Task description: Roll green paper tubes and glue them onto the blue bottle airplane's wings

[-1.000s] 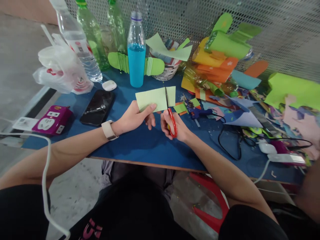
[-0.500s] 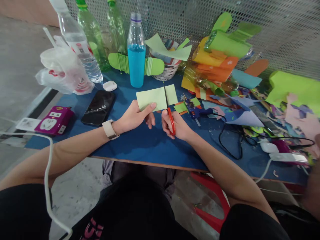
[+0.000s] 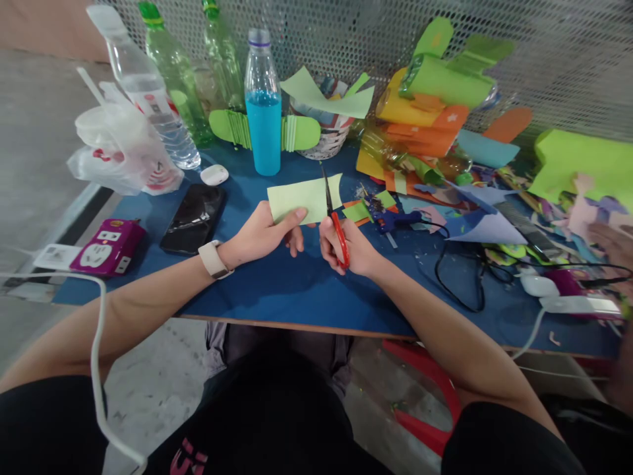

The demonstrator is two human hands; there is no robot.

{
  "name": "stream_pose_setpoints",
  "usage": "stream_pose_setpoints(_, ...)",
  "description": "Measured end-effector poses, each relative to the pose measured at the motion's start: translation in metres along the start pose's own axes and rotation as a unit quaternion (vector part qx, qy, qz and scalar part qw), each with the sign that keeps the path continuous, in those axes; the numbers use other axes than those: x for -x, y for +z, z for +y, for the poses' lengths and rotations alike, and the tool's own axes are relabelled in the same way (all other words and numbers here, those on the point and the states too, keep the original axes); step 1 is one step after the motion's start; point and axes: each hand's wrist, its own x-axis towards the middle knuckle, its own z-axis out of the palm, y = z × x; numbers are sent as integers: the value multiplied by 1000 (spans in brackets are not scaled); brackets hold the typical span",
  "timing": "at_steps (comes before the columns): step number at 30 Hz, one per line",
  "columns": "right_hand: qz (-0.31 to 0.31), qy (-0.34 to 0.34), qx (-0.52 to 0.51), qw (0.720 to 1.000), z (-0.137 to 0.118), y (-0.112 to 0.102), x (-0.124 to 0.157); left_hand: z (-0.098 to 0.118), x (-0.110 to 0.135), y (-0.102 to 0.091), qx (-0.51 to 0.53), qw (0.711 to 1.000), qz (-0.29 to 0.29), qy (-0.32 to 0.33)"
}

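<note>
Between thumb and fingers, my left hand [image 3: 270,232] pinches a pale green sheet of paper [image 3: 297,198] above the table. My right hand [image 3: 349,244] is closed round the red handles of a pair of scissors [image 3: 340,236]. Their dark blades point away from me and lie across the right part of the paper; the paper's right end curls up beyond them. How far the cut runs is hard to make out. A bottle of blue liquid [image 3: 264,132] stands just past the paper.
On the left are a phone [image 3: 192,218], a purple power adapter [image 3: 109,247] and a plastic bag [image 3: 131,148]. A woven basket [image 3: 329,138] stands at the back. Paper scraps and a blue glue gun [image 3: 395,220] with its cord lie rightward. Another person's hand [image 3: 613,247] shows at the right edge.
The scissor blades have tilted leftward at their tips, and the paper's right end now curls. Another person's hand has come into view at the right edge. The view has shifted slightly.
</note>
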Motion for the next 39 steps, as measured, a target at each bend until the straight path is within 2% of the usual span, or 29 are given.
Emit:
stream_pose_setpoints(5, 6, -4, 8, 1000, 0, 0, 0, 2, 0, -4, 29, 1000, 6, -1)
stream_pose_setpoints(10, -17, 7, 34, 999, -10, -5, 2, -2, -3, -9, 30, 996, 76, 34)
stream_pose_setpoints(13, 17, 1, 61, 998, -15, -13, 1, -5, -7, -9, 37, 991, 119, 38)
stream_pose_setpoints(15, 55, -3, 129, 990, -17, -19, 0, -5, -11, -9, 58, 985, 160, 27)
stream_pose_setpoints(18, 97, -28, 316, 943, -20, -27, 0, -3, -17, -12, 101, 967, 233, 7)
stream_pose_setpoints(20, 88, -46, 431, 897, -21, -28, 1, -3, -20, -16, 120, 956, 267, 0)
stream_pose_setpoints(22, 65, -51, 501, 862, -22, -27, 3, -5, -23, -19, 126, 950, 284, -7)
stream_pose_setpoints(24, 49, -61, 537, 840, -23, -24, 4, -11, -25, -22, 124, 952, 281, -5)
stream_pose_setpoints(28, 58, -88, 580, 807, -26, -21, 4, -21, -24, -23, 89, 962, 258, 15)
stream_pose_setpoints(32, 37, -41, 638, 768, -36, -20, 3, -22, -23, -19, 63, 969, 237, 7)
stream_pose_setpoints(34, 17, -45, 639, 768, -43, -19, -2, -20, -22, -16, 65, 972, 227, 9)
stream_pose_setpoints(36, 16, -77, 620, 780, -47, -19, -14, -19, -21, -14, 65, 974, 218, 14)
stream_pose_setpoints(39, 23, -104, 610, 785, -45, -28, -46, -19, -20, -12, 59, 975, 212, 14)
